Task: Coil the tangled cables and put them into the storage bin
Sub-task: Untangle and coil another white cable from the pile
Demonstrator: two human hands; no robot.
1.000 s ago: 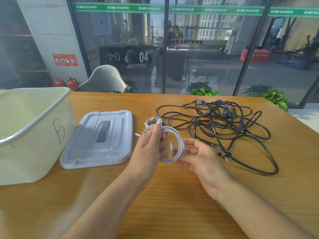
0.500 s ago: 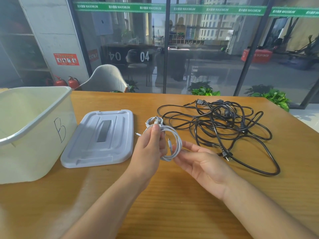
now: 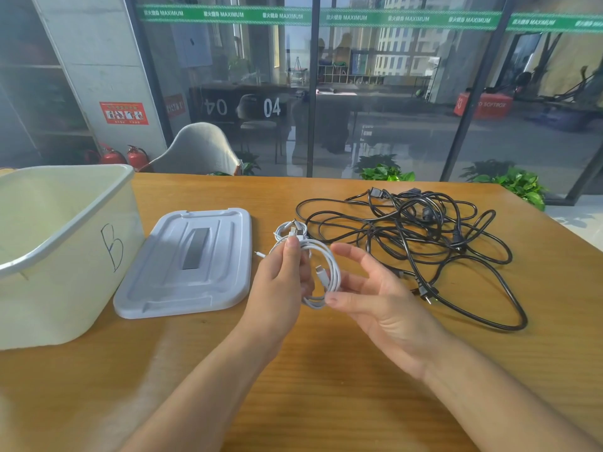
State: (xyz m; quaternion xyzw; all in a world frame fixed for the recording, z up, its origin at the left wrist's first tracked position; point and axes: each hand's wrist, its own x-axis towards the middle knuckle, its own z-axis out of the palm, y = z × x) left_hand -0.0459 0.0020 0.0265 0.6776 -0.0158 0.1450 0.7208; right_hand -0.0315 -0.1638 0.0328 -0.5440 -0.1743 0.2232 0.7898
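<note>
Above the near centre of the surface [image 3: 326,386], your left hand [image 3: 280,282] pinches the white cable coil [image 3: 321,275]; your right hand [image 3: 375,288] is spread wide, fingers [image 3: 346,252] straight, touching the loops. Risk: the free connector ends can unwind the coil if your grip slackens. The storage bin [image 3: 65,243] stands far left, lid [image 3: 189,262] beside it. The tangled black cables [image 3: 424,243] lie right; snagging them is likely.

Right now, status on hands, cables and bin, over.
Left hand grips white cable coil; right hand open beside it. Black cables tangled on table. Storage bin open, lid off alongside. Path to bin unobstructed.
</note>
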